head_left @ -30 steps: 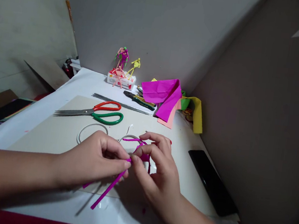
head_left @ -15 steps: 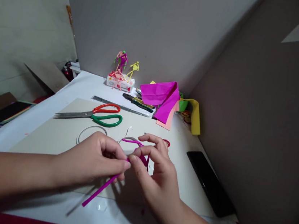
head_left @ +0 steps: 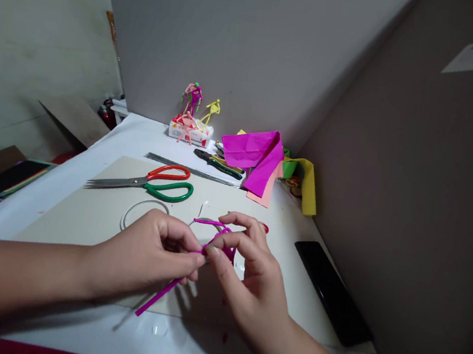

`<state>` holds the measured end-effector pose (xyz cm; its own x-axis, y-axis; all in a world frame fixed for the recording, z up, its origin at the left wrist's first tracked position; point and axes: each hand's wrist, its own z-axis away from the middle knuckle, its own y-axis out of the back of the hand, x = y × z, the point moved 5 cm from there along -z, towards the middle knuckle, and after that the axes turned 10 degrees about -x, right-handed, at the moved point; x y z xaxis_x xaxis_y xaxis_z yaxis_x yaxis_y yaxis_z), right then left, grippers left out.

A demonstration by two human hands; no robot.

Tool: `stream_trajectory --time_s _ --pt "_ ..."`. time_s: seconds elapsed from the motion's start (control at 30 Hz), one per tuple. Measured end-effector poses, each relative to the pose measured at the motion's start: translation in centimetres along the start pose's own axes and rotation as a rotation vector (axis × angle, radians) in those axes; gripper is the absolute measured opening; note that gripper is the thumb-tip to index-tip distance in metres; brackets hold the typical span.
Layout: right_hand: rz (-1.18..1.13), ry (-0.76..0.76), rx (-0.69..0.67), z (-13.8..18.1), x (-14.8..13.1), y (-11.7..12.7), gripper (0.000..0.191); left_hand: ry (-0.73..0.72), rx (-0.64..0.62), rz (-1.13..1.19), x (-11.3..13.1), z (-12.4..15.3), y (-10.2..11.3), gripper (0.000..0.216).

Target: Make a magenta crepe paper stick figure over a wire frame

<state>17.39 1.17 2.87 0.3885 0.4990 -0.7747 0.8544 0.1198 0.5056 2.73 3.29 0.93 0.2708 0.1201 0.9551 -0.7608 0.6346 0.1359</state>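
Observation:
My left hand [head_left: 147, 255] is closed in a pinch on a magenta paper-wrapped wire [head_left: 159, 298], whose free end slants down to the left over the table. My right hand [head_left: 245, 276] pinches the same wire at its wound, looped part [head_left: 216, 233], fingertip to fingertip with the left. Both hands hover just above a grey cardboard mat [head_left: 86, 210]. A thin wire ring [head_left: 143, 207] lies on the mat just behind my left hand.
Scissors [head_left: 150, 181] with red and green handles lie on the mat. Behind them are straight wires [head_left: 190, 168], pliers [head_left: 218, 163], folded magenta, pink, yellow and green paper [head_left: 260, 157], and small wire figures on a white box [head_left: 191, 128]. A black phone [head_left: 332, 292] lies at right, by the wall.
The wire's free end swung a little to the left and shortened in view. My fingers shifted slightly on the wound part. The hands stay in the same place.

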Motion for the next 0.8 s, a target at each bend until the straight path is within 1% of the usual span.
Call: stream_trajectory --time_s 0.1,0.23,0.43,0.5,0.57,0.63,0.67,0.7,0.73,0.77,0.8 --pt "0.034 0.030 0.011 -0.1 -0.1 0.3 0.011 -0.010 -0.010 -0.004 0.1 0.0 -0.1 0.015" --pt "0.113 0.071 0.011 0.0 -0.2 0.5 0.013 -0.026 0.007 0.006 0.1 0.0 0.0 0.015" --pt "0.203 0.183 0.026 -0.1 -0.4 0.3 0.016 -0.035 -0.012 -0.020 0.1 -0.1 0.1 0.017" --pt "0.207 0.184 0.038 -0.2 -0.5 0.6 0.016 -0.029 -0.008 -0.015 0.1 -0.1 0.3 0.017" --pt "0.189 0.169 0.078 0.1 -0.8 1.3 0.016 -0.032 0.025 -0.022 0.2 -0.2 0.7 0.016" --pt "0.194 0.166 0.096 1.1 -1.4 1.7 0.018 -0.055 0.087 -0.048 0.4 -0.3 1.4 0.015" --pt "0.212 0.183 0.075 1.9 -1.7 1.6 0.021 -0.068 0.110 -0.060 0.5 -0.4 1.7 0.014" --pt "0.249 0.217 -0.007 2.9 -2.0 0.9 0.024 -0.079 0.146 -0.064 0.5 -0.4 2.0 0.013" --pt "0.280 0.283 -0.125 4.0 -2.3 -0.3 0.026 -0.084 0.175 -0.061 0.5 -0.4 2.3 0.013" --pt "0.301 0.347 -0.187 5.3 -2.5 -1.4 0.026 -0.088 0.199 -0.057 0.5 -0.5 2.6 0.012" --pt "0.335 0.400 -0.214 6.6 -2.6 -2.4 0.025 -0.093 0.220 -0.052 0.5 -0.5 2.8 0.012"
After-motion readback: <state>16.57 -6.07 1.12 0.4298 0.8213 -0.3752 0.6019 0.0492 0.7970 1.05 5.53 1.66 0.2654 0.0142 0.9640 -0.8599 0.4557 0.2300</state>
